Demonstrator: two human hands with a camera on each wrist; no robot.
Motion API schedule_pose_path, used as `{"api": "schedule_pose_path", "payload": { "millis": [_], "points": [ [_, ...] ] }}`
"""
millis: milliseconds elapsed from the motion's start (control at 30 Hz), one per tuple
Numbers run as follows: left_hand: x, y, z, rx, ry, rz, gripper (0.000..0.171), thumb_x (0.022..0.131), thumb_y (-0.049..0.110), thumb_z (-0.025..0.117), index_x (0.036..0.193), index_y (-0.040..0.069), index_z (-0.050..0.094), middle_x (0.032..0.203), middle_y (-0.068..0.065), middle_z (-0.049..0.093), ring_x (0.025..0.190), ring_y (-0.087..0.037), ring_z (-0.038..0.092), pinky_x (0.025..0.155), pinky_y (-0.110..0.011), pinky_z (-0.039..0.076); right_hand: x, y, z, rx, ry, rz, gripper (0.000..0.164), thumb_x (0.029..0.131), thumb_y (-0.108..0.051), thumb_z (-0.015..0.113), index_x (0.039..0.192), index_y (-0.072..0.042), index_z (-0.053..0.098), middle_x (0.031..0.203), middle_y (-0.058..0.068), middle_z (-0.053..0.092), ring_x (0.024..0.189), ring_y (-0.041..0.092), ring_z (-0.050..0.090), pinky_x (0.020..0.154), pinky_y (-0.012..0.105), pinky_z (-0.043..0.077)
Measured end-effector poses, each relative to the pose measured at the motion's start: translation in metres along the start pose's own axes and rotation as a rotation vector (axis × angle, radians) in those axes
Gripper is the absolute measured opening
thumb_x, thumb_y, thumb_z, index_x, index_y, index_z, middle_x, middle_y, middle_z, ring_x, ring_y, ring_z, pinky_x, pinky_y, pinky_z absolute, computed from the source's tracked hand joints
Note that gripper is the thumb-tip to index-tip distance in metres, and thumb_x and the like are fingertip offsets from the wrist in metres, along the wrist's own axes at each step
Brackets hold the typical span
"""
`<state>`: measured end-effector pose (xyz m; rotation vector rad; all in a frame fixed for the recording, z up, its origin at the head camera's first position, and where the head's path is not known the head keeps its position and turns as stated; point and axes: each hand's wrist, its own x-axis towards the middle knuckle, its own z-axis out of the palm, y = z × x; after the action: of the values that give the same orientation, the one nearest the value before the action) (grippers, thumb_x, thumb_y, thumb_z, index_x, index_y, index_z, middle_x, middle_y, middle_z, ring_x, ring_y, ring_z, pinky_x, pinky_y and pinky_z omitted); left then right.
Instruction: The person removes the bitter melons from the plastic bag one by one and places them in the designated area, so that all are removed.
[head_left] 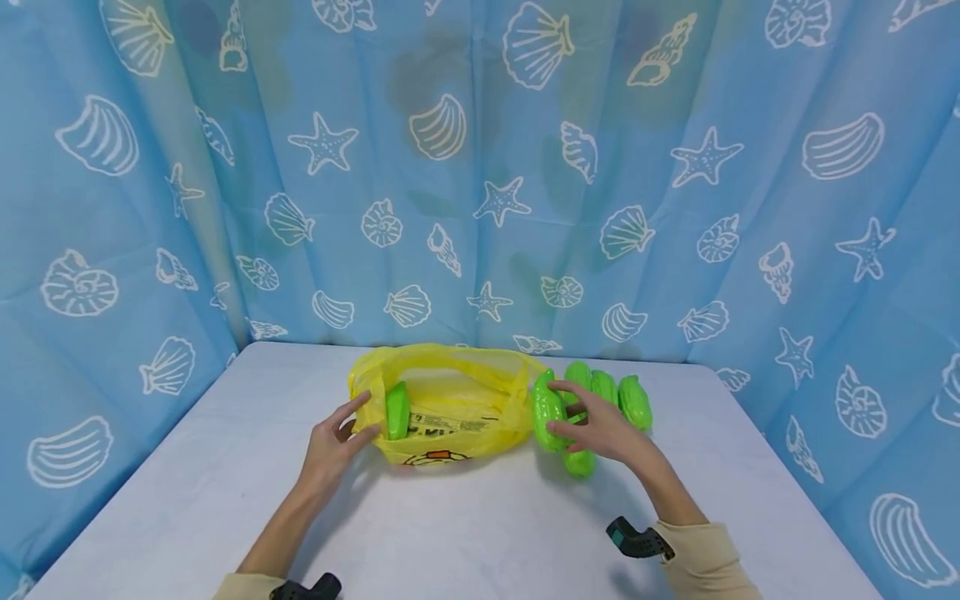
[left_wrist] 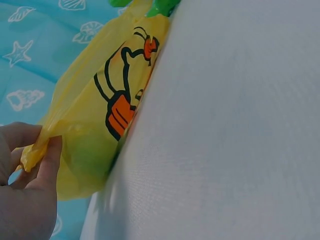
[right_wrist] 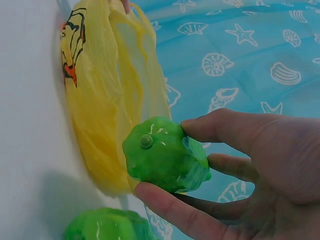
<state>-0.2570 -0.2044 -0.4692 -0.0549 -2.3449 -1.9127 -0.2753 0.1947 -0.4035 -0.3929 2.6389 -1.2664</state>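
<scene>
A yellow plastic bag (head_left: 480,445) with black and orange print lies on the table, its mouth held wide. My left hand (head_left: 330,450) pinches the bag's left edge between thumb and fingers; in the left wrist view the film bunches between the fingertips (left_wrist: 52,150). One green bitter melon (head_left: 397,412) shows inside the bag at its left end. Beside the bag's right end, my right hand (head_left: 600,425) grips another glossy, bumpy bitter melon (head_left: 547,408), its stem end (right_wrist: 146,141) facing the right wrist camera.
Several more green bitter melons (head_left: 634,402) lie around and behind my right hand, one of them (head_left: 579,463) nearer the front. The white table (head_left: 480,533) ends at a blue shell-patterned curtain (head_left: 480,250) behind and at both sides.
</scene>
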Motion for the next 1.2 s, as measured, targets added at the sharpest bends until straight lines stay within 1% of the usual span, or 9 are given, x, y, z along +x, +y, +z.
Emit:
{"api": "schedule_pose_path", "payload": {
  "millis": [100, 200, 400, 633, 900, 1067, 1200],
  "points": [
    [0.000, 0.000, -0.001, -0.008, 0.001, 0.010, 0.061, 0.092, 0.017, 0.069, 0.148, 0.017, 0.045, 0.159, -0.005, 0.033, 0.142, -0.030, 0.041, 0.094, -0.010, 0.047, -0.002, 0.002, -0.003, -0.010, 0.005, 0.004, 0.067, 0.091, -0.028, 0.070, 0.149, -0.017, 0.038, 0.128, 0.029, 0.056, 0.092, 0.023, 0.067, 0.071, 0.036, 0.061],
    [0.000, 0.000, -0.002, -0.018, -0.003, 0.010, 0.061, 0.092, 0.017, 0.069, 0.148, 0.017, 0.045, 0.159, -0.005, 0.033, 0.142, -0.029, 0.041, 0.092, -0.008, 0.047, -0.005, 0.005, -0.006, -0.007, 0.000, 0.004, 0.068, 0.092, -0.026, 0.069, 0.150, -0.015, 0.037, 0.128, 0.030, 0.055, 0.097, 0.027, 0.067, 0.071, 0.037, 0.062],
    [0.000, -0.001, -0.002, -0.021, -0.009, 0.009, 0.062, 0.092, 0.018, 0.070, 0.148, 0.017, 0.044, 0.160, -0.005, 0.032, 0.142, -0.030, 0.041, 0.093, -0.011, 0.048, -0.013, 0.013, -0.015, -0.012, 0.010, 0.029, 0.069, 0.091, -0.027, 0.071, 0.149, -0.015, 0.037, 0.128, 0.029, 0.054, 0.104, 0.032, 0.064, 0.071, 0.036, 0.062],
    [0.000, 0.000, -0.002, -0.028, -0.007, 0.014, 0.062, 0.091, 0.018, 0.070, 0.148, 0.017, 0.045, 0.160, -0.004, 0.032, 0.141, -0.029, 0.042, 0.092, -0.010, 0.049, -0.021, 0.021, -0.026, -0.019, -0.003, 0.042, 0.072, 0.091, -0.029, 0.071, 0.150, -0.012, 0.034, 0.128, 0.030, 0.054, 0.105, 0.032, 0.064, 0.070, 0.036, 0.062],
    [-0.001, -0.001, -0.002, -0.009, -0.006, 0.009, 0.062, 0.092, 0.019, 0.070, 0.148, 0.018, 0.045, 0.160, -0.004, 0.032, 0.142, -0.029, 0.041, 0.095, -0.013, 0.048, -0.029, 0.030, -0.036, -0.080, 0.001, 0.081, 0.073, 0.091, -0.033, 0.070, 0.150, -0.012, 0.034, 0.126, 0.031, 0.054, 0.107, 0.034, 0.063, 0.070, 0.036, 0.062],
    [-0.001, -0.001, -0.003, -0.009, -0.010, 0.023, 0.062, 0.092, 0.021, 0.070, 0.148, 0.017, 0.044, 0.160, -0.006, 0.032, 0.142, -0.030, 0.041, 0.094, -0.010, 0.047, -0.033, 0.040, -0.044, -0.078, -0.022, 0.066, 0.073, 0.091, -0.032, 0.070, 0.150, -0.009, 0.033, 0.129, 0.032, 0.052, 0.115, 0.041, 0.057, 0.070, 0.036, 0.062],
    [-0.001, -0.002, -0.003, -0.047, -0.016, 0.029, 0.062, 0.092, 0.019, 0.070, 0.148, 0.016, 0.044, 0.160, -0.005, 0.031, 0.141, -0.029, 0.042, 0.091, -0.010, 0.049, -0.036, 0.045, -0.050, -0.075, -0.039, 0.062, 0.072, 0.092, -0.029, 0.069, 0.150, -0.005, 0.034, 0.129, 0.032, 0.051, 0.115, 0.040, 0.057, 0.070, 0.036, 0.062]
  ]
}}
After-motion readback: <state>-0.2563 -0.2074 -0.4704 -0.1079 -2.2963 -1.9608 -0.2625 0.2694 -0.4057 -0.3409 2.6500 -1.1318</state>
